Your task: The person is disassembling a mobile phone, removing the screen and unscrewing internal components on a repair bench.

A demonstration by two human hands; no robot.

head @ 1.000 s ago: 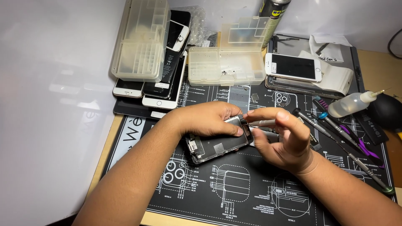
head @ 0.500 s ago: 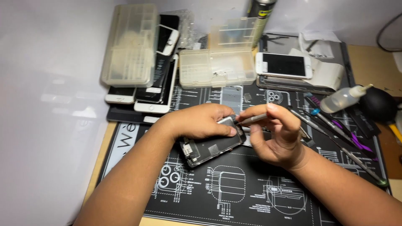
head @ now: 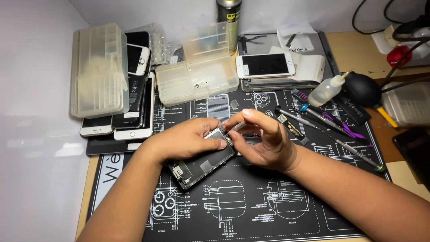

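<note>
the left hand (head: 190,139) is pressing its fingers down on the opened dark smartphone chassis (head: 201,163), which is lying tilted on the black printed repair mat (head: 251,210) at the table's centre. the right hand (head: 262,139), at three o'clock of the phone, is pinching a slim silver screwdriver (head: 239,127) against the phone's upper corner. clear plastic parts boxes (head: 197,76) are sitting at twelve o'clock.

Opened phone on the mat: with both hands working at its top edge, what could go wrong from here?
1. The opened phone lies tilted, steadied only by the left hand; pressure from the tool in the right hand could make it slip and gouge the exposed board.
2. The right forearm lies close to the loose screwdrivers and could sweep them away.
3. The squeeze bottle stands nearby; knocked over, it might wet the mat.
</note>
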